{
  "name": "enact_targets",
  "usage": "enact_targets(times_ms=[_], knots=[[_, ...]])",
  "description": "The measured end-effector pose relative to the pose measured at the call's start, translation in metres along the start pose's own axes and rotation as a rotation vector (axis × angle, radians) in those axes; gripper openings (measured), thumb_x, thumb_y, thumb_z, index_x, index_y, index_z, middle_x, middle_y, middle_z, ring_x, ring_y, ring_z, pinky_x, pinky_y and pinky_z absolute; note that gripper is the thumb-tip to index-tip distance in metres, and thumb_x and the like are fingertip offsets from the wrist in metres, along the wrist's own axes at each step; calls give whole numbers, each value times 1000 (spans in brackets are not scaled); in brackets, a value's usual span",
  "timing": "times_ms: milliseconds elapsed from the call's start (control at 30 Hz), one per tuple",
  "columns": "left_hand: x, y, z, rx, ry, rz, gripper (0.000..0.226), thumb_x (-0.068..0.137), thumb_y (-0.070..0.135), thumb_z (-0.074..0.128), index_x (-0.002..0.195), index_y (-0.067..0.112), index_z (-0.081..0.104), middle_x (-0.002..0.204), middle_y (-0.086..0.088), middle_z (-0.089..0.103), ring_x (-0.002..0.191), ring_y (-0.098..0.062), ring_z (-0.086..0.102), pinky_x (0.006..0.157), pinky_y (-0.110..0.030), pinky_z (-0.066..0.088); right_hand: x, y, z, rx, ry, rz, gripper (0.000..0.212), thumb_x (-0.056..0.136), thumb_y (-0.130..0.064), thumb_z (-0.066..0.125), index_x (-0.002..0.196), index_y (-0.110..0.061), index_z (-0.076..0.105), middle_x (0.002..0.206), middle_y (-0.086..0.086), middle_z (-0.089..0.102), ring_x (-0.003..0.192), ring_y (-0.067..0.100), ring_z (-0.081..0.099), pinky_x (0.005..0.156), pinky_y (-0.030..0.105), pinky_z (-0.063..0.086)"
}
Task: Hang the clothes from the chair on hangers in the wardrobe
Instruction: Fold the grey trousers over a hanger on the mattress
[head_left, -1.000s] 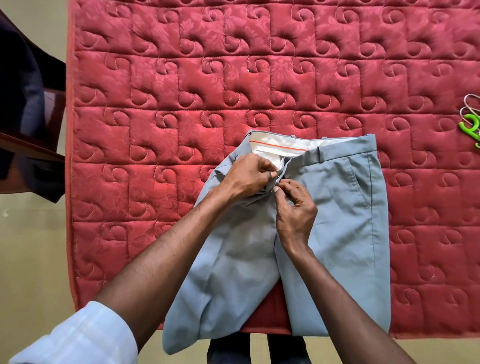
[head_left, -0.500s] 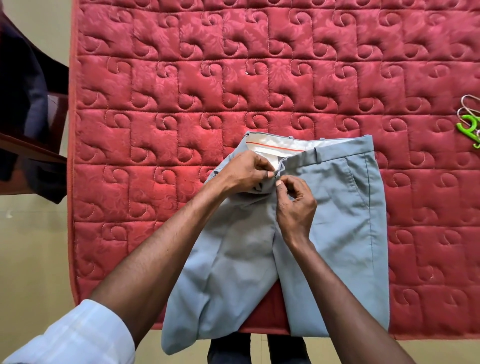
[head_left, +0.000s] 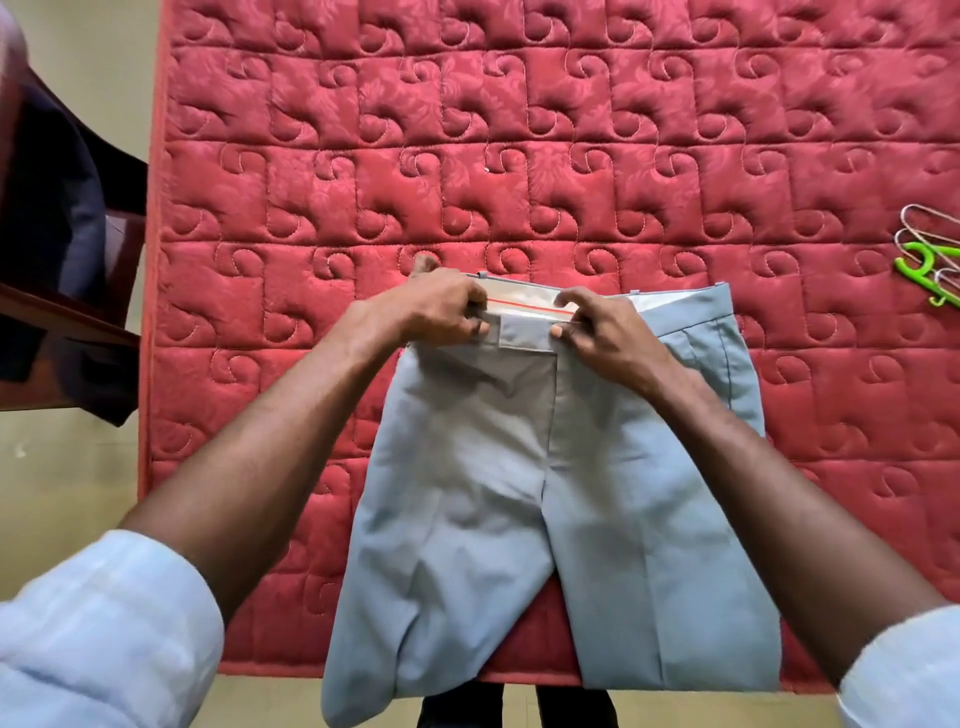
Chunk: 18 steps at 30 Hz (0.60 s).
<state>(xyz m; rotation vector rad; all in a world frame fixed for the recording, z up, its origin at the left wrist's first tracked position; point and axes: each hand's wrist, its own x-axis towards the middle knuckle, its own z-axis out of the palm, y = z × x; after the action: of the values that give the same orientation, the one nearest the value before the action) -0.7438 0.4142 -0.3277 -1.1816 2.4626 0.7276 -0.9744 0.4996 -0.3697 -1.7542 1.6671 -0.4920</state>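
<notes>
Light grey-blue trousers (head_left: 597, 493) lie front-up on a red quilted mattress (head_left: 519, 156), legs hanging over its near edge. My left hand (head_left: 441, 312) pinches the waistband left of the fly. To the right of the fly tab, my right hand (head_left: 602, 332) pinches the same waistband. The white inner lining with a red stripe shows between them. A green hanger and several wire hangers (head_left: 930, 260) lie at the mattress's right edge.
A dark wooden chair (head_left: 62, 332) draped with dark clothing (head_left: 47, 208) stands left of the mattress on a beige floor (head_left: 62, 493). My dark trouser legs show below the mattress's near edge.
Both hands moved from the fly up to the waistband and spread apart. The fly now lies shut and flat, and the left trouser front is smoothed out.
</notes>
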Motion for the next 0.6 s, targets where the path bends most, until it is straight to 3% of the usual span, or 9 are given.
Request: enact_targets(times_ms=[100,233,333,400,500,600], knots=[[7,-22,-1,50,53,0,20,94,36,59,88,17,61,89,-4,68,95,-25,62,89,-35,21,13,7,-5,-99,-13,-16,18,85,-28,65,89,-11,70,73,11,69,67,24,62,64,35,47],[18,-36,8,-11,162,-43,24,95,38,58,80,21,50,82,-4,62,91,-30,60,78,-36,18,25,10,1,-215,64,-14,20,87,-28,60,81,-11,70,78,13,71,75,32,65,68,39,46],[21,-43,22,24,212,-120,16,94,34,58,88,20,58,101,-8,66,104,-30,55,86,-39,24,26,12,14,-270,110,23,18,86,-27,58,81,-13,69,82,9,71,81,32,62,74,37,38],[18,-48,39,34,318,-214,17,90,30,59,100,17,64,123,-11,57,118,-32,44,96,-44,27,17,22,14,-240,192,23,18,82,-22,56,88,-12,71,90,9,70,86,33,61,79,40,42],[9,-42,62,-160,459,-386,27,87,24,62,114,17,63,141,-16,41,130,-36,34,105,-50,27,-3,48,-2,-200,405,240,34,80,-12,58,112,-6,67,112,17,64,103,36,57,92,41,40],[4,-33,76,-510,422,-499,52,80,43,65,127,21,60,132,-14,46,126,-34,41,104,-47,34,-28,69,-17,-168,507,597,51,81,-24,61,127,-4,54,130,20,52,119,39,46,101,42,31]])
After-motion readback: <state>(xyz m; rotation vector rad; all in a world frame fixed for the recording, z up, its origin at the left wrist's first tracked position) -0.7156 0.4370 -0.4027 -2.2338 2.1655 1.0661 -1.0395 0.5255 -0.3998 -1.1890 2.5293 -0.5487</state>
